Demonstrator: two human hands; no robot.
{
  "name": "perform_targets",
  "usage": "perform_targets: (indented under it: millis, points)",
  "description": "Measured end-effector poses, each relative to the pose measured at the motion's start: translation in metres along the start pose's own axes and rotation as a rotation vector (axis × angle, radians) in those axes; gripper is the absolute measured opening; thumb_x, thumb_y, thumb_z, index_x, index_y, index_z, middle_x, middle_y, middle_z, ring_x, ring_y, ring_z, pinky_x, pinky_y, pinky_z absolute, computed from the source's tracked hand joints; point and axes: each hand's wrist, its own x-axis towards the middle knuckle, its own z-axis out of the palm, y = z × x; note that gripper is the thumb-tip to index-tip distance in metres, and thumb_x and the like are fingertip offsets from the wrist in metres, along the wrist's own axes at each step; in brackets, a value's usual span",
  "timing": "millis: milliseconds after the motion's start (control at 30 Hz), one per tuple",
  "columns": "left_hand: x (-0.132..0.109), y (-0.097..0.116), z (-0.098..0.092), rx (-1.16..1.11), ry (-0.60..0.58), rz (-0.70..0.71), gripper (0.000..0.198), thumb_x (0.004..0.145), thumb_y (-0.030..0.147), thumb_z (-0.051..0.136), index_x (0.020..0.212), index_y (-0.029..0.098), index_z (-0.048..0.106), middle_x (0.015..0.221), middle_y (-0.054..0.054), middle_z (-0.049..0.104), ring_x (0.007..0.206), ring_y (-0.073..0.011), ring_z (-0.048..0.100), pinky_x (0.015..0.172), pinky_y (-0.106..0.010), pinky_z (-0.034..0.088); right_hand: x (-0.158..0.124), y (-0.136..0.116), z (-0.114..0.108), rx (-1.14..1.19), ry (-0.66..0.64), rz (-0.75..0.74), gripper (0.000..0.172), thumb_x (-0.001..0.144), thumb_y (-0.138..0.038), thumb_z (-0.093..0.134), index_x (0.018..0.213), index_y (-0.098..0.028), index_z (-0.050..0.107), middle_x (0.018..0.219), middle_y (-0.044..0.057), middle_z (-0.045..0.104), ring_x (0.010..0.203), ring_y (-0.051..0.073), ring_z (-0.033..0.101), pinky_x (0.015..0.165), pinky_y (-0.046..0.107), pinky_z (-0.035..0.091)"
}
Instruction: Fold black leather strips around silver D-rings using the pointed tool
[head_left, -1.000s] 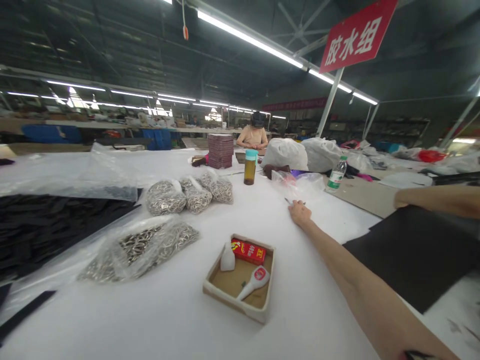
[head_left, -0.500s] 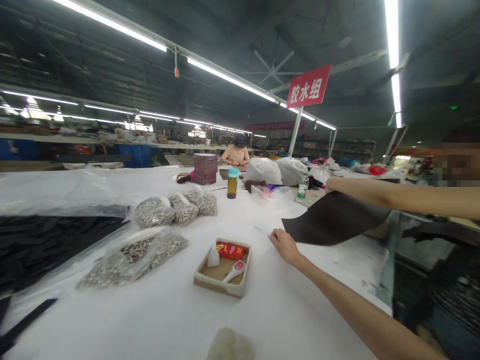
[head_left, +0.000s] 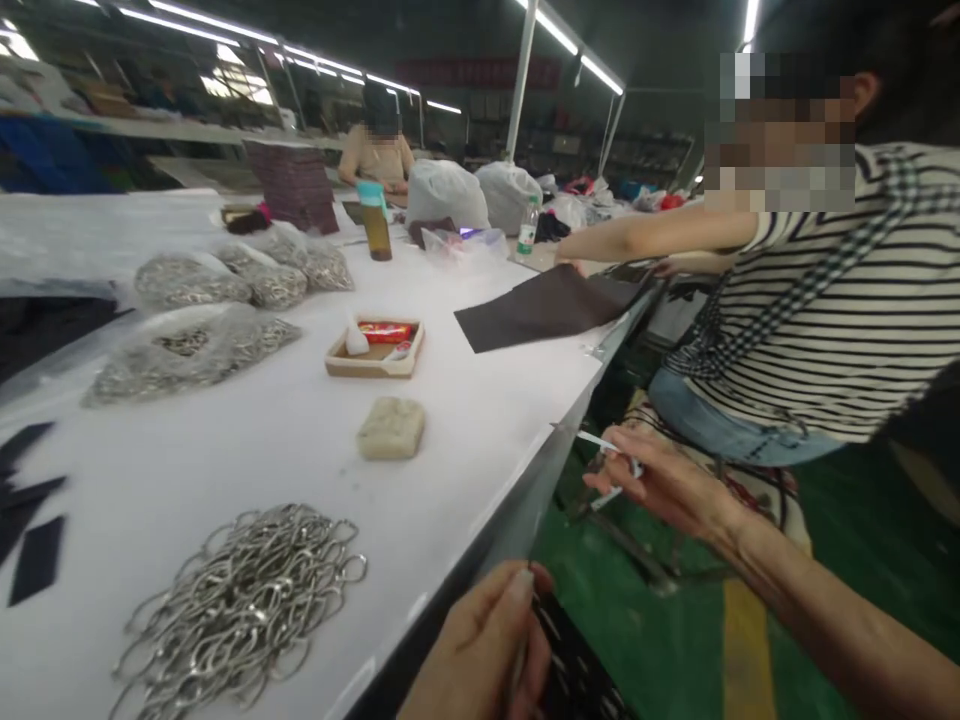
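Observation:
My left hand (head_left: pixel 487 640) is low in front of me, beside the table edge. Its thumb and fingers press together in a pinch; what lies between them is too hidden to name. Dark material with pale flecks (head_left: pixel 577 660) shows just beyond those fingers. My right hand (head_left: pixel 660 480) is farther forward, past the table edge and above the floor. Its fingers close around a slim white tool with a thin pointed tip (head_left: pixel 596 440), aimed left toward the table. On the table, left of my left hand, lies a loose pile of silver metal rings (head_left: pixel 247 600).
A pale block (head_left: pixel 391 428) and a shallow box with a red packet (head_left: pixel 375 368) sit on the white table. Bagged rings (head_left: pixel 195 350) and dark strips (head_left: pixel 37 560) lie left. A co-worker in stripes (head_left: pixel 840 300) sits right, one arm over a dark sheet (head_left: pixel 551 305).
My view has turned down and right, bringing the ring pile and my left hand into sight. My right hand has moved from above the table to beyond its edge, still holding the slim tool.

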Motion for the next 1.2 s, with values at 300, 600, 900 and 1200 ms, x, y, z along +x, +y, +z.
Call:
perform_targets:
  millis: [300,600,900,1200]
  points:
    - [0.063,-0.032,0.025,-0.104,-0.03,-0.082,0.025,0.07,0.039,0.058,0.079,0.015,0.053,0.049,0.005,0.049,0.032,-0.0048,0.033,0.031,-0.016,0.029,-0.082,0.048,-0.018,-0.184,0.012,0.08,0.036,0.086,-0.052,0.049,0.078,-0.018,0.057,0.065,0.004,0.061,0.087,0.024,0.059,0.08,0.035,0.041]
    - [0.083,-0.049,0.038,0.001,0.019,-0.077,0.018,0.072,0.034,0.051,0.076,0.016,0.051,0.049,0.006,0.047,0.031,-0.0039,0.031,0.03,-0.014,0.028,-0.084,0.107,-0.009,-0.7,0.108,0.06,0.016,0.09,-0.038,0.044,0.084,-0.023,0.041,0.058,-0.006,0.051,0.056,0.015,0.049,0.057,0.025,0.035]
    - [0.1,-0.056,0.036,-0.051,0.042,-0.186,0.019,0.073,0.035,0.052,0.075,0.017,0.051,0.047,0.007,0.044,0.031,-0.0034,0.027,0.029,-0.014,0.022,-0.076,0.131,-0.015,-0.737,0.279,0.086,0.038,0.093,-0.046,0.033,0.067,-0.023,0.047,0.053,-0.004,0.038,0.05,0.014,0.041,0.051,0.025,0.03]
    - [0.116,-0.061,0.036,-0.046,0.072,-0.232,0.018,0.074,0.032,0.053,0.072,0.014,0.051,0.05,0.006,0.046,0.034,-0.0036,0.033,0.031,-0.015,0.026,-0.066,0.151,-0.017,-1.493,0.19,-0.33,0.029,0.095,-0.014,0.033,0.084,-0.016,0.06,0.066,0.005,0.057,0.066,0.019,0.052,0.07,0.031,0.034]
